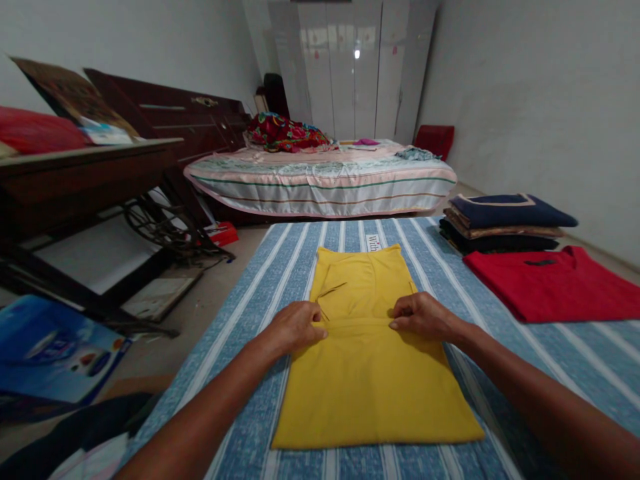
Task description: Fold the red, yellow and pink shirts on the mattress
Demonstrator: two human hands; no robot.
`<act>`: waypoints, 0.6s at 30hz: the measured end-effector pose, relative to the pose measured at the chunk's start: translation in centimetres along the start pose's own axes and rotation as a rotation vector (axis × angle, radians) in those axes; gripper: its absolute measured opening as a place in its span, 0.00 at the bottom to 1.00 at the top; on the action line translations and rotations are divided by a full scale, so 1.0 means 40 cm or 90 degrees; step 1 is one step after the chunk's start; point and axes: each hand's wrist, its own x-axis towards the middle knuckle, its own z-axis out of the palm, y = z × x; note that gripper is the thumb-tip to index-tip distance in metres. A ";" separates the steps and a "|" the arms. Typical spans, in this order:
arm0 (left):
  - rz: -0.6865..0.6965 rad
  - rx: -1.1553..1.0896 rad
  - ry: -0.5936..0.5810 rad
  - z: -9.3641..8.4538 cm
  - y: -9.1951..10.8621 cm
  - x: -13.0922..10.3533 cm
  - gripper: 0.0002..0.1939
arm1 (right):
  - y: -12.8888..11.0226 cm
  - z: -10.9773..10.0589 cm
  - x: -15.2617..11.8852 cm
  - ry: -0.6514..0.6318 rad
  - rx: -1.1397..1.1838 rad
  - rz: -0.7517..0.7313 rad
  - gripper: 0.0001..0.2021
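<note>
A woven-looking blue cloth with white stripes spreads beneath a yellow garment, smooth and flat, its lower half a broad panel, its upper half narrower. Beyond the yellow garment stands a bed under a pale, banded cover with rounded corners. To the yellow garment's right lies a red garment, folded into a flat, soft-edged block; just behind that, also right of the yellow one, rises a stack of folded clothes, navy with a pale trim on top. At the yellow garment's raised crosswise fold, the left hand and right hand, fingers curled nearly closed, each pinch the thin fabric.
</note>
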 end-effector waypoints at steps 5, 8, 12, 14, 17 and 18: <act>-0.010 0.025 0.052 0.005 -0.015 -0.010 0.11 | 0.019 -0.004 -0.003 0.060 -0.013 -0.015 0.12; 0.003 0.043 0.146 0.011 -0.029 -0.032 0.15 | 0.026 -0.029 -0.030 0.220 -0.020 -0.004 0.14; 0.018 0.010 0.295 0.047 -0.055 -0.090 0.17 | 0.028 -0.052 -0.113 0.342 -0.021 0.005 0.13; 0.035 -0.018 0.345 0.080 -0.064 -0.123 0.17 | 0.027 -0.041 -0.163 0.341 -0.033 -0.013 0.12; 0.066 -0.029 0.365 0.139 -0.068 -0.162 0.19 | 0.021 0.002 -0.220 0.305 -0.066 -0.064 0.10; 0.077 -0.025 0.358 0.156 -0.067 -0.169 0.20 | 0.018 0.018 -0.230 0.288 -0.081 -0.090 0.09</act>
